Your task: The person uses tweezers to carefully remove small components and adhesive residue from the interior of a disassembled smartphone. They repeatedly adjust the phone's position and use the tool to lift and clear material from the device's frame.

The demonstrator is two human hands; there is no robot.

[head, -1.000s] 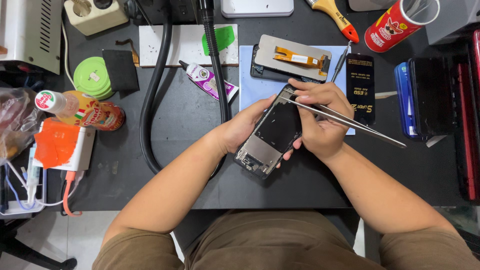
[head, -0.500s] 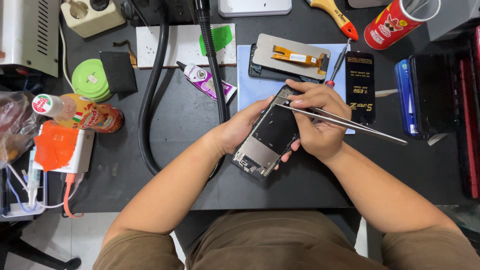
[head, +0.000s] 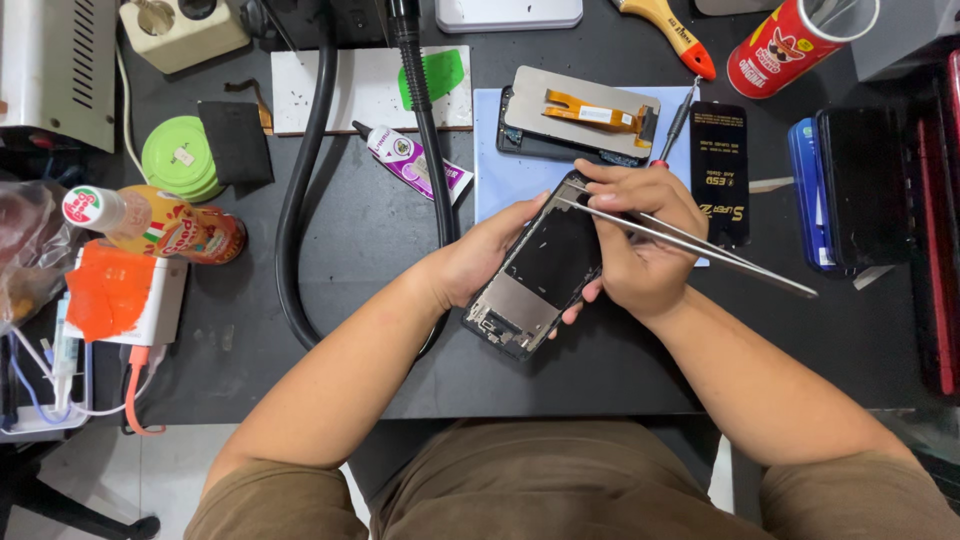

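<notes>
Phone frame (head: 540, 270) sits mid-desk, held above the mat, near the front edge; bare desk (head: 380, 250) lies open to its left. Left hand (head: 480, 262) cups the frame from beneath, fingers wrapped on its edge. Right hand (head: 640, 240) pinches tweezers (head: 690, 245), tips at the frame's top corner. Screen panel (head: 580, 115) lies just behind, hose (head: 300, 200) left, glue tube (head: 412, 160) near. Frame's long axis runs diagonally, top toward upper right.

Red can (head: 790, 45) upper right, green tape roll (head: 180, 158) far left, glue tube (head: 412, 160) top centre, black hose (head: 300, 200) curving down, orange-flex screen panel (head: 580, 115) above.
</notes>
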